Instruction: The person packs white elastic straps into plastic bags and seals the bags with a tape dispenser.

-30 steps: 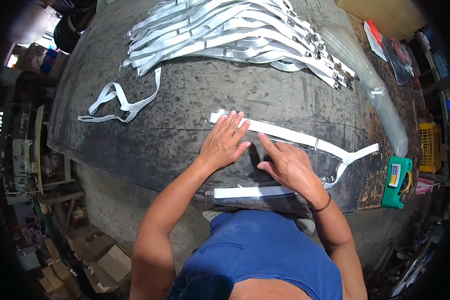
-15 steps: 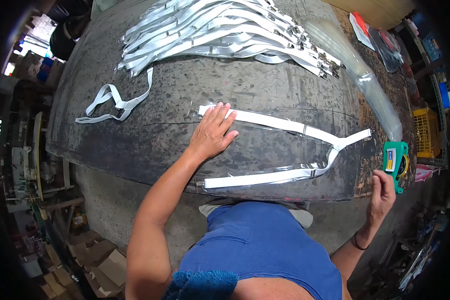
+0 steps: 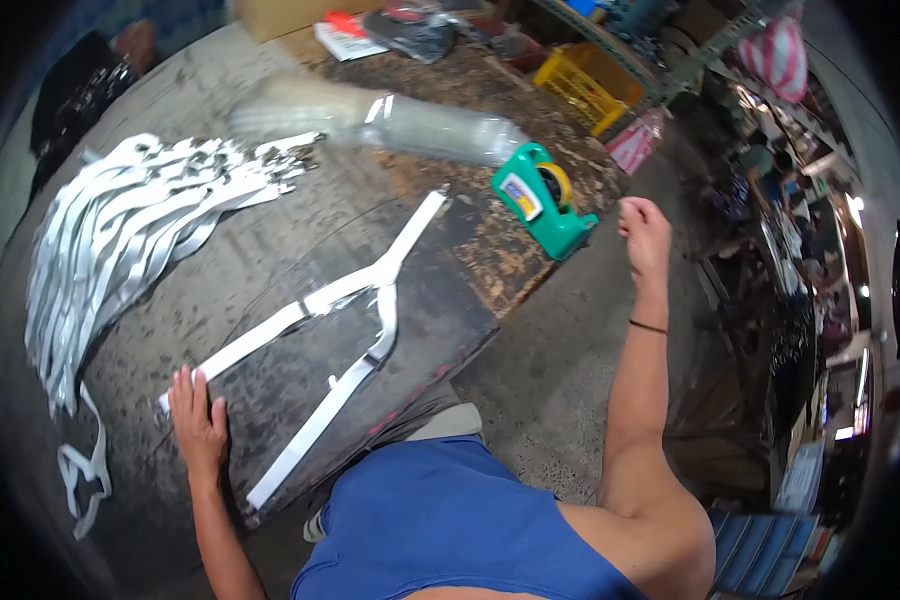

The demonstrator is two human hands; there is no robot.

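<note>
My left hand (image 3: 198, 425) lies flat with its fingers stretched out, pressing the end of one strap of the white Y-shaped suspenders (image 3: 310, 440). They are spread on the dark table, with clear plastic around parts of the straps. My right hand (image 3: 646, 238) is raised past the table edge with its fingers curled closed; whatever it may pinch is too small to make out. Nearest to it is a green tape dispenser (image 3: 542, 205) with a yellow-cored roll, standing at the table corner.
A heap of white suspenders (image 3: 120, 235) with metal clips covers the table's far left. One loose white strap (image 3: 85, 470) lies below it. A stack of clear plastic sleeves (image 3: 440, 130) reaches to the dispenser. Beyond stand a yellow crate (image 3: 582, 85) and shelves.
The view has swung to the right. My right hand has moved from beside the tape dispenser out past the table edge, its fingers now curled tighter. My left hand stays on the strap end.
</note>
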